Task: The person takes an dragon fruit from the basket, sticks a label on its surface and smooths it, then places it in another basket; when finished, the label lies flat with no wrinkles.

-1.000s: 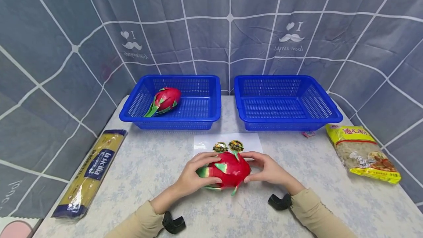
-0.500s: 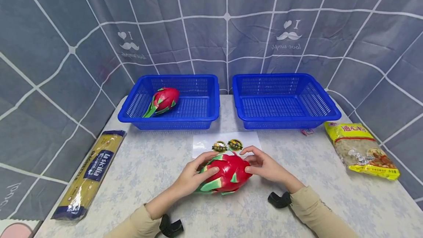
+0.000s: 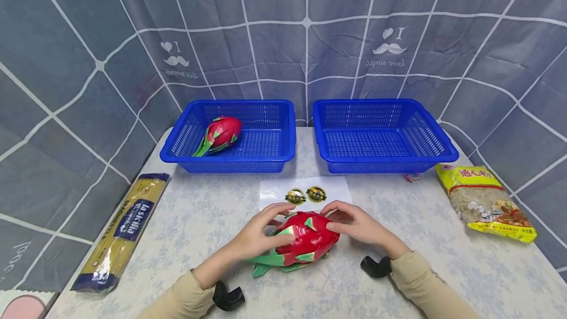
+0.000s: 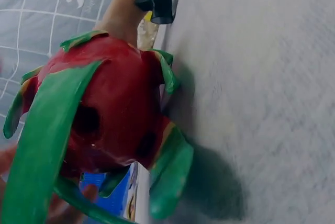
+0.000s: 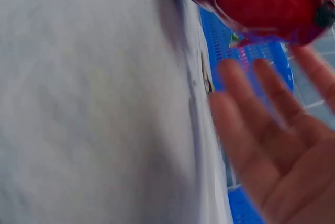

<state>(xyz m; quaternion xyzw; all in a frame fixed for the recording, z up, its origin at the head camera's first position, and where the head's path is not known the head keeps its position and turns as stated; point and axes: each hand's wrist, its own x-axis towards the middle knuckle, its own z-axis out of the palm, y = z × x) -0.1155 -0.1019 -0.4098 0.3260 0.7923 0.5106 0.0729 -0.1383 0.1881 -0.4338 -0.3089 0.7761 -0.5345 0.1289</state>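
Note:
A glossy red dragon fruit (image 3: 310,242) with green-tipped scales lies on its side at the front middle of the table, its leafy end toward the left. My left hand (image 3: 259,233) grips that end, thumb across the near side and fingers behind. On the other side is my right hand (image 3: 361,224), its thumb at the fruit's blunt end. Most of its fingers show extended and apart from the fruit in the right wrist view. Long green leaves hide part of the left fingers in the left wrist view. Another dragon fruit (image 3: 226,131) lies inside the left blue basket (image 3: 235,166).
A second blue basket (image 3: 390,166) stands at the back right. Behind the fruit lies a white sheet (image 3: 274,190) with two round stickers (image 3: 305,194). A spaghetti packet (image 3: 124,230) lies at the left edge, a yellow macaroni bag (image 3: 487,203) at the right.
The dragon fruit has turned between the hands, so other scales face up and its leaves now point toward the lower left. Both hands stay around it with small finger shifts.

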